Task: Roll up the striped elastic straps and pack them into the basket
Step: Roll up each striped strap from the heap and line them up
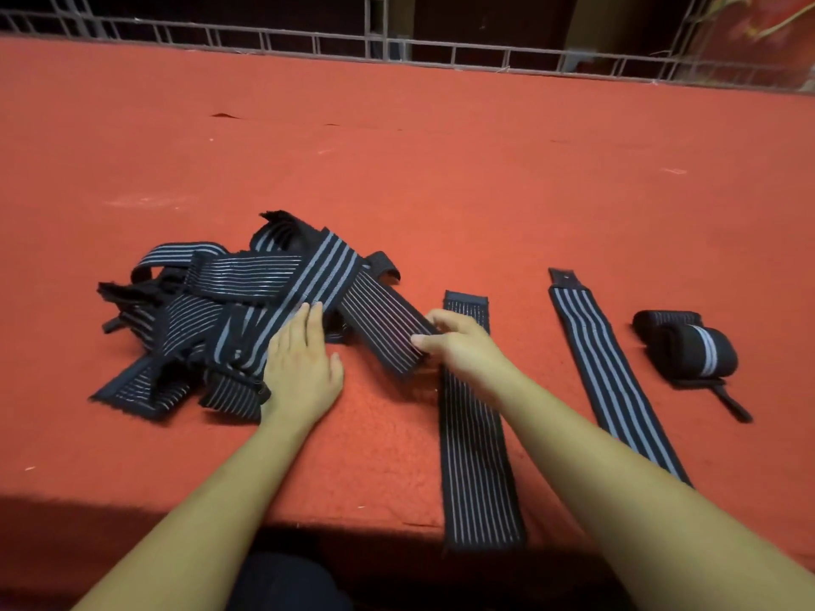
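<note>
Closest in, a long strap (480, 456) with thin lines lies flat on the red cloth (441, 169). Its near end reaches the edge of the cloth. Just to its right a wide strap (613, 381) with 4 pale lines lies flat too, and the right arm hides its near end.

A little further on are the 2 hands. The right hand (463, 350) sits over the far part of the long strap. Its thumb and fingers pinch the near end of a held strap (383, 324), which runs up and left into the pile (211, 310). The left hand (304, 363) lies flat on the near side of the pile with its fingers straight, and it holds nothing.

Off to the right, well apart from the hands, sit what look like 2 rolled straps (701, 350), side by side and touching. So a little rolling is done, but most straps are tangled in the pile.

I think the step now is getting 1 more strap out of the pile. The next move needs the left hand to press the pile down while the right hand pulls the held strap out slowly, so the others do not come along. Then it can be laid flat and rolled tight from 1 end.

Far back, past the cloth, runs a metal rail (397, 50). No basket can be seen
</note>
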Tool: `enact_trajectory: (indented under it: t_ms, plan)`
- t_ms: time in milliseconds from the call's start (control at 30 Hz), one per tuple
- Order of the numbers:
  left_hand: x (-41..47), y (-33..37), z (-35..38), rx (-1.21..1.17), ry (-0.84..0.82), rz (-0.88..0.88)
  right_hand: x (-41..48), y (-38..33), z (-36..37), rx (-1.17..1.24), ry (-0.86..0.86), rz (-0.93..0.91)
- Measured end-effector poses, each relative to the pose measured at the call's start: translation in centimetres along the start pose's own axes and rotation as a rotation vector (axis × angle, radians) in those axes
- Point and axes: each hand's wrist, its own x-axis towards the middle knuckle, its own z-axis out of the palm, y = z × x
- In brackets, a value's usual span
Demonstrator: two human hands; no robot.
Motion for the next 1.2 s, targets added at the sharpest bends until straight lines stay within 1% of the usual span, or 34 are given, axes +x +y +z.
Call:
enact_trajectory:
  t_ms: [100, 167, 200, 267, 300, 367, 433, 467, 500, 567, 633, 733, 800, 833, 867, 900, 933, 967, 1000, 1067, 1100, 1133, 1200]
  plan:
    - [-0.2, 0.0, -0.3, -0.094, 0.019, -0.02, -3.4, -0.7, -3.2, 0.034, -0.02, -0.085]
    - [-0.2, 0.0, -0.6, -0.141, 0.024, -0.002, -5.2, -0.9, -5.0, 0.114, -0.055, -0.116]
    - [-0.3, 0.3, -0.8, -0.195, 0.02, 0.019, -6.2, -1.3, -5.6, 0.17, -0.064, -0.118]
    - [-0.5, 1.7, -1.2, -0.382, -0.011, 0.072, -7.7, -2.0, -6.6, 0.317, -0.09, -0.109]
    - [-0.6, 2.7, -1.5, -0.478, -0.043, 0.122, -8.2, -2.2, -6.9, 0.404, -0.11, -0.095]
    - [-0.7, 5.3, -2.2, -0.629, -0.143, 0.32, -8.6, -2.8, -7.3, 0.581, -0.121, -0.077]
    - [-0.8, 8.1, -3.0, -0.728, -0.321, 0.499, -8.5, -3.2, -7.6, 0.643, -0.111, -0.055]
    - [-0.8, 9.4, -3.5, -0.754, -0.395, 0.544, -8.5, -3.4, -7.7, 0.657, -0.087, -0.054]
    - [-0.6, 10.5, -3.8, -0.788, -0.431, 0.573, -8.5, -3.7, -7.8, 0.663, -0.056, -0.051]
    - [0.1, 12.1, -4.8, -0.788, -0.399, 0.585, -8.7, -4.5, -8.0, 0.636, -0.034, -0.089]
    - [0.6, 13.2, -5.7, -0.706, -0.365, 0.578, -9.2, -5.6, -8.4, 0.585, -0.023, -0.163]
    - [0.9, 13.3, -6.5, -0.664, -0.468, 0.547, -9.8, -6.8, -9.6, 0.567, 0.035, -0.214]
    - [1.1, 12.0, -6.6, -0.736, -0.58, 0.443, -9.9, -7.0, -10.7, 0.602, 0.133, -0.183]
    - [1.2, 11.4, -6.6, -0.753, -0.615, 0.392, -9.8, -6.8, -11.1, 0.577, 0.196, -0.179]
    - [1.3, 10.8, -6.7, -0.74, -0.615, 0.365, -9.8, -6.6, -11.4, 0.467, 0.27, -0.186]
    - [1.3, 10.3, -6.9, -0.708, -0.588, 0.36, -9.7, -6.2, -11.5, 0.252, 0.327, -0.201]
    - [1.4, 10.1, -7.1, -0.683, -0.547, 0.371, -9.8, -5.8, -11.3, -0.005, 0.335, -0.204]
    - [1.4, 10.3, -7.4, -0.669, -0.496, 0.391, -9.9, -5.2, -11.0, -0.247, 0.287, -0.184]
    - [1.5, 10.7, -7.8, -0.663, -0.446, 0.41, -10.0, -4.6, -10.5, -0.455, 0.201, -0.157]
    - [1.8, 11.3, -8.4, -0.67, -0.381, 0.423, -10.0, -3.7, -9.2, -0.754, 0.034, -0.138]
    - [1.7, 11.4, -8.6, -0.667, -0.367, 0.42, -9.9, -3.4, -8.6, -0.827, -0.004, -0.165]
    - [1.6, 11.4, -8.6, -0.658, -0.362, 0.415, -9.7, -3.3, -8.2, -0.841, -0.012, -0.189]
    - [1.3, 10.6, -8.2, -0.631, -0.384, 0.366, -9.3, -3.5, -8.1, -0.712, 0.015, -0.208]
